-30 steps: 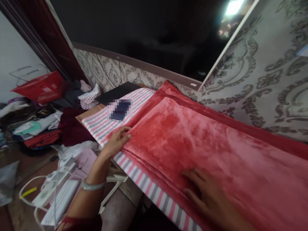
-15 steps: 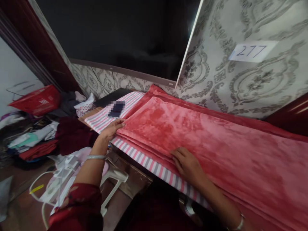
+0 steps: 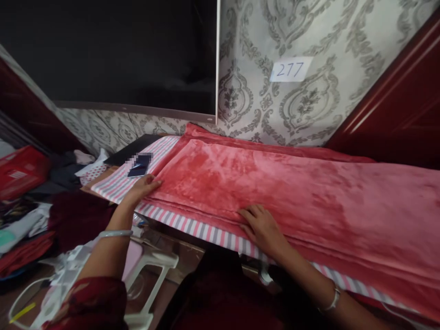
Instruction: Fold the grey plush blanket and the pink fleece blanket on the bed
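Observation:
A red plush blanket (image 3: 220,178), folded into a long strip of several layers, lies over a striped cloth (image 3: 201,230) on a narrow table. At the blanket's left end, near its front corner, my left hand (image 3: 142,187) is closed on the edge, with thumb and fingers close together. Farther right, my right hand (image 3: 263,229) holds the front folded edge. Its fingers rest on top and the thumb lies lower, against the front layers. A phone (image 3: 139,166), partly blurred out, lies on the striped cloth just beyond my left hand.
A large dark television (image 3: 113,55) stands behind the table. A paper marked 277 (image 3: 291,69) is on the patterned wall. Heaped clothes (image 3: 75,220) and a red bag (image 3: 22,172) lie at left. Below the table is a white stool frame (image 3: 158,261).
My view has swung to the right, so the scene sits farther left. Both hands stay at the blanket's edges; the right hand's thumb and fingers look slightly more spread.

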Demonstrator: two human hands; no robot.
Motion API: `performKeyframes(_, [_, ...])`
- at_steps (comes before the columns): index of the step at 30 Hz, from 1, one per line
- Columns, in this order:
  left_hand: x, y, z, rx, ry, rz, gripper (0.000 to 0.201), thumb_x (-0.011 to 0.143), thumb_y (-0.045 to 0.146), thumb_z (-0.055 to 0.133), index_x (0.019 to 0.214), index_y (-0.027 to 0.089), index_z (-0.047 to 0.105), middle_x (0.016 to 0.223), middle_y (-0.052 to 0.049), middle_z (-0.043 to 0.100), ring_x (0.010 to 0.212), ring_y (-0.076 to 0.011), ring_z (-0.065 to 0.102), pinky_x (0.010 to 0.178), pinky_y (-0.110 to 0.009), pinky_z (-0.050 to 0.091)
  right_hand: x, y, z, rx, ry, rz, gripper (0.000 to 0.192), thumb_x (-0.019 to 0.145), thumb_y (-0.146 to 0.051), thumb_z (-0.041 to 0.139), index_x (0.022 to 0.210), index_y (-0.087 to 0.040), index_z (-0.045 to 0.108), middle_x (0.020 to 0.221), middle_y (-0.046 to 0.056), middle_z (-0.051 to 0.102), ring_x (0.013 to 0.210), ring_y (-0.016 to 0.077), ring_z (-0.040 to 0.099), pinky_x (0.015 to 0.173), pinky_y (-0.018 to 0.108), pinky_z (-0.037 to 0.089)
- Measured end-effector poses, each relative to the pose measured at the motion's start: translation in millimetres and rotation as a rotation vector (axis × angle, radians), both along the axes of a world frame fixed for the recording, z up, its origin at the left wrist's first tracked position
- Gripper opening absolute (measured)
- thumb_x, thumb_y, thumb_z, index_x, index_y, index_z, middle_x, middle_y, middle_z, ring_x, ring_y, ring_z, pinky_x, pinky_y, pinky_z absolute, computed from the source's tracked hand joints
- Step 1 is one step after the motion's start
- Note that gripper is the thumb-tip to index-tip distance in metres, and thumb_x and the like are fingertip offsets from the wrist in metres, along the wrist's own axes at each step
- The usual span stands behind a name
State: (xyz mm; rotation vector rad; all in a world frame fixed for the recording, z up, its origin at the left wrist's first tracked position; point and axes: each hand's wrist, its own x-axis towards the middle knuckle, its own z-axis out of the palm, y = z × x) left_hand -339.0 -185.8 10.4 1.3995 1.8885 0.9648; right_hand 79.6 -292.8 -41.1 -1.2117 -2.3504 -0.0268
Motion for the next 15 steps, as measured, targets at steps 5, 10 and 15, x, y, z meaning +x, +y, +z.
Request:
performKeyframes(5, [2.8, 3.0, 8.3, 0.04, 0.088, 0.089, 0.047, 0.049, 0.055, 0.073, 0.075, 0.022, 0.053, 0.062, 0.005, 0.049, 0.062, -0.0144, 0.044, 0.057, -0.026, 0.032, -4.5, -4.1, -0.2, -0.008, -0.084, -0.062, 0.048, 0.085, -0.002, 0.052, 0.129, -0.017, 0.058, 0.114, 0.013, 0.063, 0.103, 0.0273, 0.052, 0.08, 0.038, 0.045])
performKeyframes(10, [3.7, -2.8, 26.9, 0.03, -0.123, 0.072, 0.064, 0.043, 0.061, 0.08, 0.085, 0.021, 0.052, 0.063, 0.008, 0.052, 0.061, -0.012, 0.046, 0.058, -0.025, 0.038, -0.5, -11.0, 0.1, 0.021, -0.105, -0.157, 0.053, 0.082, 0.003, 0.049, 0.13, -0.019, 0.059, 0.116, 0.013, 0.062, 0.1, 0.0263, 0.051, 0.08, 0.037, 0.041])
performKeyframes(15, [8.7, -2.2, 26.4, -0.002, 0.003, 0.091, 0.063, 0.037, 0.066, 0.082, 0.074, 0.021, 0.056, 0.052, 0.008, 0.051, 0.06, -0.012, 0.045, 0.054, -0.022, 0.035, 28.3, -15.6, -3.4, 0.06, -0.095, -0.317, 0.039, 0.086, -0.002, 0.05, 0.117, -0.019, 0.066, 0.101, 0.012, 0.062, 0.092, 0.0261, 0.05, 0.076, 0.037, 0.041])
